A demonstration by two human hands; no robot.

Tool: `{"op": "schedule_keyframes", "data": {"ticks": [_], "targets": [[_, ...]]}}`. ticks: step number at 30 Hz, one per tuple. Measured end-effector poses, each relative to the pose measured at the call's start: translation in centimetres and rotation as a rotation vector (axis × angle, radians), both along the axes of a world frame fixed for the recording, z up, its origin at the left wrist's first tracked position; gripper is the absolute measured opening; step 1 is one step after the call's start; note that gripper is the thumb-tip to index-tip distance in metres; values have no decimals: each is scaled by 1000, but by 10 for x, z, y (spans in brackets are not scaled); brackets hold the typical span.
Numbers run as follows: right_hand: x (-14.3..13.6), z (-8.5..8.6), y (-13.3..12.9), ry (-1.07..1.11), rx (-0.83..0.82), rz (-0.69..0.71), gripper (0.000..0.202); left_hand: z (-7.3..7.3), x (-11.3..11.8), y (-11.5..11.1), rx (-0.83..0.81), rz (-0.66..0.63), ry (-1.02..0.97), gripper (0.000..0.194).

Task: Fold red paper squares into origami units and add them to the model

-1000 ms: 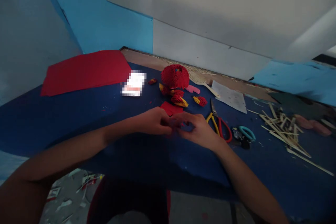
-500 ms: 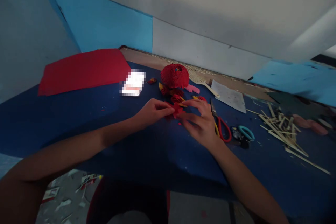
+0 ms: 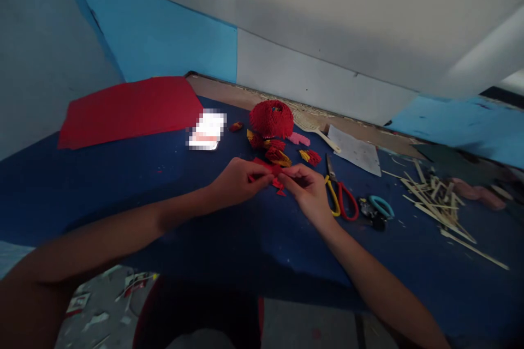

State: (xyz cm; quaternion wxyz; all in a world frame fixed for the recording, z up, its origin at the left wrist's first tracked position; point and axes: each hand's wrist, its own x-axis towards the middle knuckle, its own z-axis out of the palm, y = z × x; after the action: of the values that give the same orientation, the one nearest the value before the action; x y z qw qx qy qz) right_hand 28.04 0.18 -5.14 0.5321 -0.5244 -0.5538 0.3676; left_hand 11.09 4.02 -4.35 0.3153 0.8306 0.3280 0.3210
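Between the fingertips of my left hand point(image 3: 248, 179) and my right hand point(image 3: 305, 185), both pinched closed, is a small piece of red paper point(image 3: 277, 170), partly hidden by the fingers. Small folded red paper pieces point(image 3: 280, 192) lie on the table just below. Right behind the hands sit clusters of folded paper in red and yellow point(image 3: 278, 156). Another red and yellow cluster point(image 3: 310, 157) rests behind my right hand. Farther back stands a rounded, hollow shape of many folded red paper pieces point(image 3: 271, 119).
Scissors point(image 3: 343, 196) with red and yellow handles lie right of my right hand, beside a turquoise-handled tool point(image 3: 381, 207). Thin wooden sticks point(image 3: 442, 202) are scattered at the right. A lit phone point(image 3: 207, 131) and a red sheet point(image 3: 131, 112) lie left. A pale brush-like object point(image 3: 315, 128) is behind.
My right hand's spread fingers have drawn in to pinch the red paper and moved slightly left, uncovering the red and yellow cluster and the scissors' yellow handle. My left hand stays nearly in place.
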Motion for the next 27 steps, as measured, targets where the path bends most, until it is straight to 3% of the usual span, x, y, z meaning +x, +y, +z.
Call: {"op": "schedule_keyframes", "data": {"ticks": [10,15,23,27], "targets": [[-17,-8,-6,175,63,-161,10,-5,11,-11,3,193,-196,18],[-18,-11,-6,155,89,-204,13,-5,11,-8,18,160,-173,20],[-15,-12,-4,190,3,-144,19,-3,3,3,48,13,-44,23],[-18,-12,-7,283,30,-153,29,-5,5,-4,151,102,-109,23]]}}
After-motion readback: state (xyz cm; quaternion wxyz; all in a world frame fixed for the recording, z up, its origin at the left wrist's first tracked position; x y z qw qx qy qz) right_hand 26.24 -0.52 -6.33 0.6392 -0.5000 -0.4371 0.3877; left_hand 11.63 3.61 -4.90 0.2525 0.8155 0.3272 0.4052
